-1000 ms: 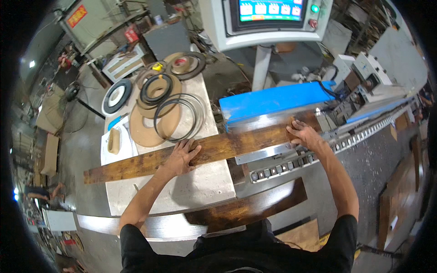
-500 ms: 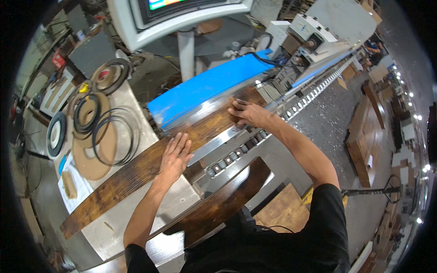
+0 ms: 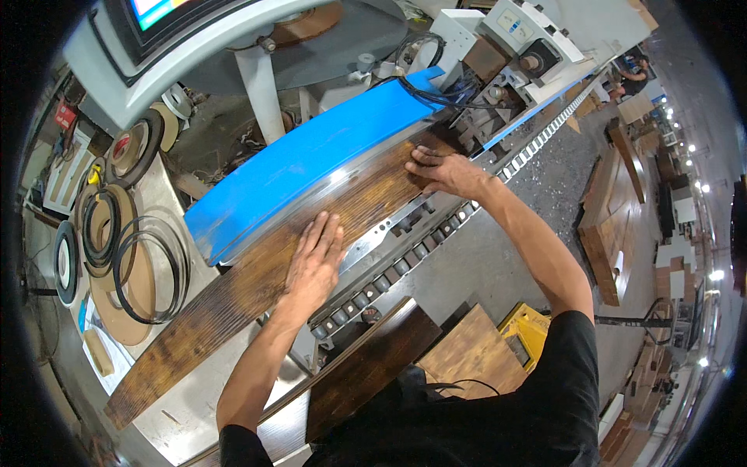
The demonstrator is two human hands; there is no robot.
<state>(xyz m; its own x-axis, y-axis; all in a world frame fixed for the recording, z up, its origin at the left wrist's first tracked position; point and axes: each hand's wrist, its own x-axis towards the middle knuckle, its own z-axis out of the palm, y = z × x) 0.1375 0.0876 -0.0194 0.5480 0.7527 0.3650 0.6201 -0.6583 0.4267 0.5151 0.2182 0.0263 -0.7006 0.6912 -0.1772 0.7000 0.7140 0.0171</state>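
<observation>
A long dark-brown wooden board [image 3: 226,300] with visible grain lies flat, slanting from the near-left table toward the machine at the far right. My left hand [image 3: 315,261] rests on its middle, palm down with the fingers stretched. Closer to the far end, my right hand [image 3: 447,173] presses on the same board, fingers spread and slightly bent. A blue panel [image 3: 311,171] runs along the board's far side. On the near side is a metal strip [image 3: 381,231] beside a row of rollers [image 3: 381,282]. The machine parts hide the board's far tip.
Rolls of edging [image 3: 105,226] and black loops [image 3: 152,268] lie on the metal table [image 3: 187,409] at left. A second dark board [image 3: 373,370] sits close to my body. A screen [image 3: 156,15] stands at upper left, stacked boards [image 3: 611,233] on the right.
The board and both my hands have slid a little along the blue panel toward the machine at the far right. My view has also shifted, with the screen now further left.
</observation>
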